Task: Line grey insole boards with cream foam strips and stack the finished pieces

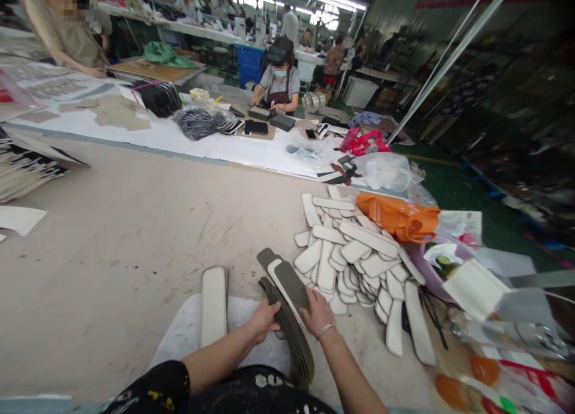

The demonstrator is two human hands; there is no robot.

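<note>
My left hand point(264, 322) is closed around a fanned stack of dark grey rounded strips point(294, 341), gripping its left edge. My right hand point(318, 313) is closed on the right side of a grey rounded strip point(290, 285), which lies partly over a white-faced one; its fingertips are partly hidden. Another grey strip end point(268, 258) pokes out beyond them. Left of my hands stands a neat stack of white-faced strips point(214, 306) on a white sheet point(179, 330). A loose heap of similar strips point(354, 246) spreads out to the right.
An orange bag point(399, 216) and a purple basin point(426, 261) sit beyond the heap. Clear plastic and bottles crowd the right edge. Layered sheets point(29, 168) lie far left. A masked co-worker point(281, 84) works across the table; another person point(72, 36) stands at far left.
</note>
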